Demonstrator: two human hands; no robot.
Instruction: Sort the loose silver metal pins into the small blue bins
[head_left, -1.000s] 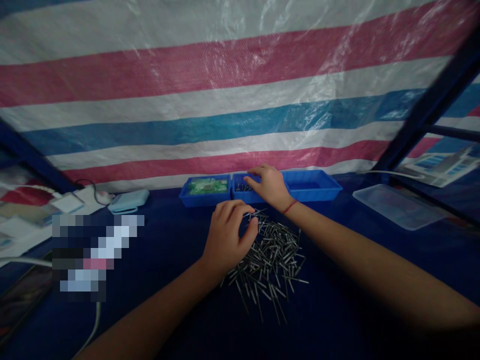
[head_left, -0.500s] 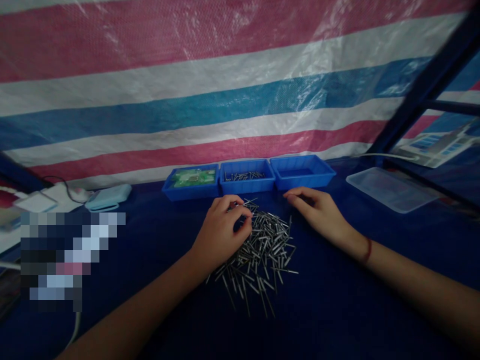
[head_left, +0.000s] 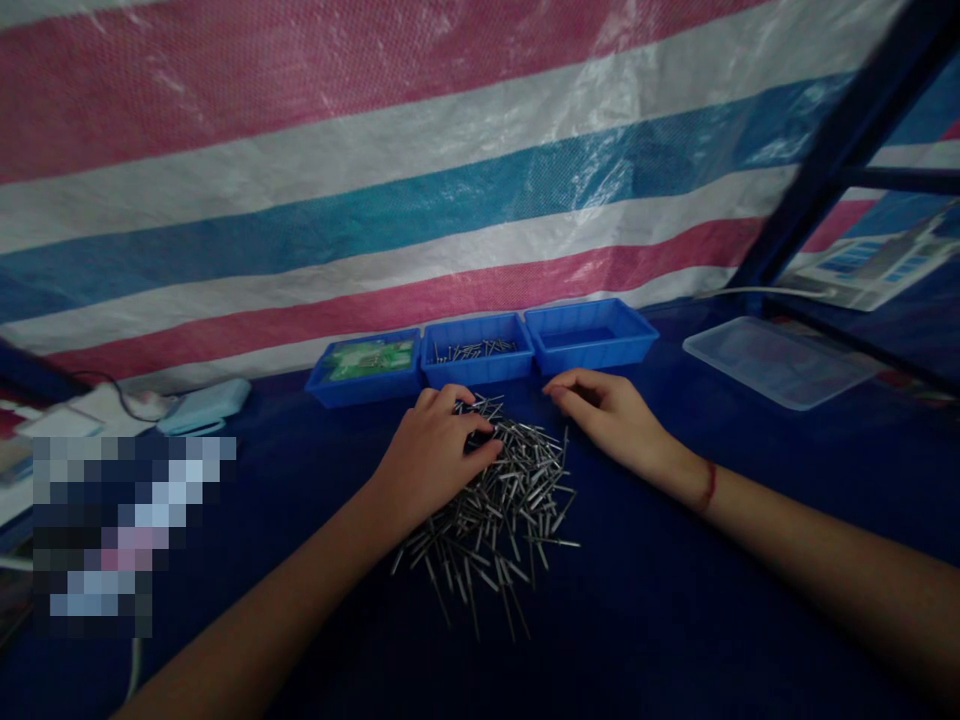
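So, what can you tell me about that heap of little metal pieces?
The heap of metal pieces is a loose tangle of thin, silvery-grey rods, many with a thicker section and a narrower shank. They look metallic, catch some light and point every which way, with strays fanning out towards the wearer. It lies on the dark blue table. The left hand covers its far left part; whether those fingers grip a piece is unclear.

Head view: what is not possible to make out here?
In the head view:
Part of the metal-pin pile: hidden by the left hand.
Whether the right hand pinches anything: too small, dark.
What lies behind the pixelated patch: masked.
Contents of the green packaging: too dim.
Left forearm: cut by bottom edge.
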